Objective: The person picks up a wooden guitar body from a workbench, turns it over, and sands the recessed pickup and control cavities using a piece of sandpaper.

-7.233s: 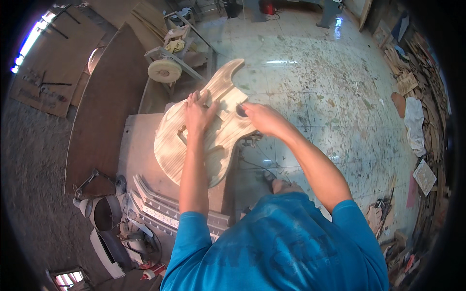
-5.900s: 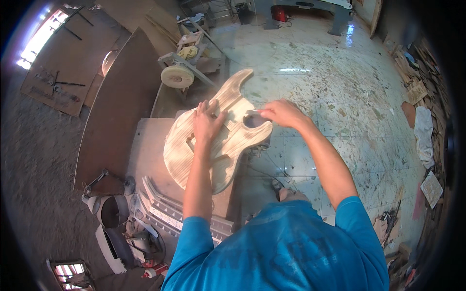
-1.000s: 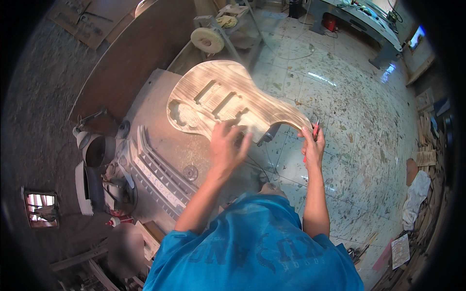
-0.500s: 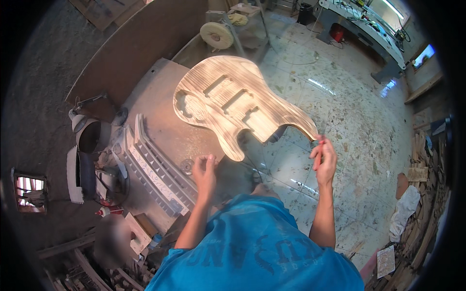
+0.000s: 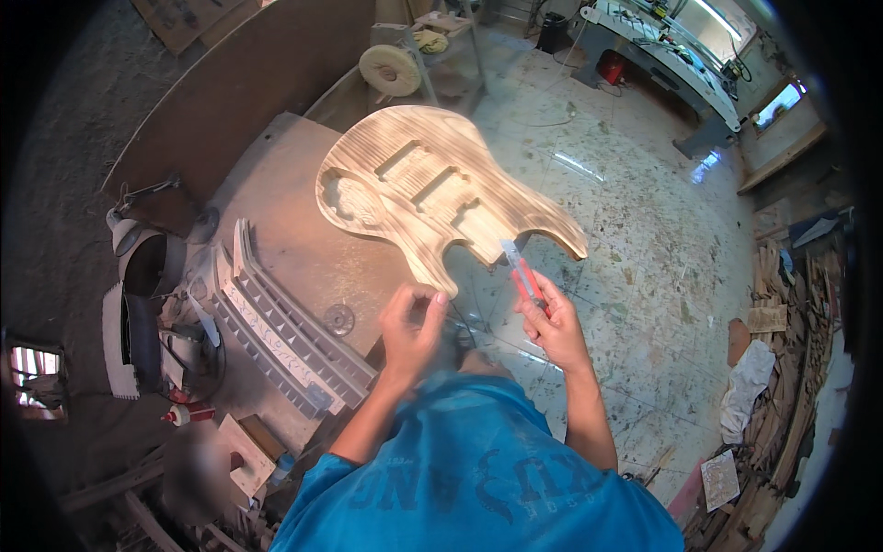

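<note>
An unfinished wooden electric guitar body point(image 5: 432, 175) with routed cavities and strong striped grain lies on the workbench, its horn end reaching past the bench edge. At the tip of its nearer horn, my left hand point(image 5: 411, 329) has its fingers and thumb closed on the wood. My right hand point(image 5: 556, 324) grips a red utility knife point(image 5: 524, 274), whose blade points up toward the neck-joint edge between the two horns. Whether the blade touches the wood I cannot tell.
Toothed curved strips point(image 5: 280, 331), a metal disc point(image 5: 338, 319) and a face shield point(image 5: 152, 258) lie on the workbench point(image 5: 276, 230). A buffing wheel point(image 5: 390, 71) stands beyond it. Wood scraps point(image 5: 782, 396) are piled at the right, and a long machine table point(image 5: 658, 64) stands far right.
My right hand has moved left from the farther horn to the neck-joint edge, with the knife's blade now showing. The left hand has moved up to the nearer horn and closed on it.
</note>
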A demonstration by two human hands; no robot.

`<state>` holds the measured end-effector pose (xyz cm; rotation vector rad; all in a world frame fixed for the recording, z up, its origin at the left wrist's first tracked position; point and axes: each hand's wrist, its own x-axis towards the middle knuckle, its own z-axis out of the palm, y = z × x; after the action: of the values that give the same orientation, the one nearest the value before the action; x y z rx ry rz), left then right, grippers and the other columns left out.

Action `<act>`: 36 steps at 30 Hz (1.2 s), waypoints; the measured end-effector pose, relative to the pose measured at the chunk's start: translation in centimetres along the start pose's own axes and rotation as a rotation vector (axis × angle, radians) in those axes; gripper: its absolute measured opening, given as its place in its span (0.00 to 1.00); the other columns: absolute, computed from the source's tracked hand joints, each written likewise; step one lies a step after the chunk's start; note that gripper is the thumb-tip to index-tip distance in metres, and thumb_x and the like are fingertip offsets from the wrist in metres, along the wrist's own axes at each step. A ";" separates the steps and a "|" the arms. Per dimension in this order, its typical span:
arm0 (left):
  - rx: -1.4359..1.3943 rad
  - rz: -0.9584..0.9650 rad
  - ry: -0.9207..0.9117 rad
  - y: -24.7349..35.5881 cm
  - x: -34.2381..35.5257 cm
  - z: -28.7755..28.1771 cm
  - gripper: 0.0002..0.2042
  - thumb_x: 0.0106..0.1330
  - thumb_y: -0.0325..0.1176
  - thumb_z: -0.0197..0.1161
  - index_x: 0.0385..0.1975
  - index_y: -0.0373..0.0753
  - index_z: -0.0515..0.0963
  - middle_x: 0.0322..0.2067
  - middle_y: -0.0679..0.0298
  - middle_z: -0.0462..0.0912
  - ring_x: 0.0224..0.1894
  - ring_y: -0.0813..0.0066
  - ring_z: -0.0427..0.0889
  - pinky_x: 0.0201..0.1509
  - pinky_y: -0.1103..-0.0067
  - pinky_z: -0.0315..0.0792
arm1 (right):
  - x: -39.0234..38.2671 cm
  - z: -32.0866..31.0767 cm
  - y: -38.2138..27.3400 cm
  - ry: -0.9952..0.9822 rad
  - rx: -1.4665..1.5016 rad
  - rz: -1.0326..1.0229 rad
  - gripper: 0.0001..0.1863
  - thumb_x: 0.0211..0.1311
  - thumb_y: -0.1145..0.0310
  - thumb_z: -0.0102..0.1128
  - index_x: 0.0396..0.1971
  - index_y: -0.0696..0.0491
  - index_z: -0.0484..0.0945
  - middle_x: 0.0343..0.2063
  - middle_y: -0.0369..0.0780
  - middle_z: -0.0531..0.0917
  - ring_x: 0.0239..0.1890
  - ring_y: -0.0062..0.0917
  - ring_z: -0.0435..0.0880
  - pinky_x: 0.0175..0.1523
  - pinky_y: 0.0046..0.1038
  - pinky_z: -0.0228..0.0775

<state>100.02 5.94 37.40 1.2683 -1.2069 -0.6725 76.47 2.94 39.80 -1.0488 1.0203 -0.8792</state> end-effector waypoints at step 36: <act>0.714 0.526 -0.632 -7.1 21.5 10.2 0.19 0.75 0.48 0.53 0.57 0.47 0.82 0.64 0.64 0.76 0.75 0.53 0.60 0.79 0.58 0.49 | 4.2 -1.2 0.3 0.265 -1.578 -0.384 0.27 0.70 0.61 0.61 0.69 0.36 0.71 0.33 0.40 0.75 0.29 0.38 0.81 0.29 0.41 0.78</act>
<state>98.51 -18.82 35.72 1.2346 -2.3467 -0.2378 76.57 -1.18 38.33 -2.5359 1.8121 -0.3594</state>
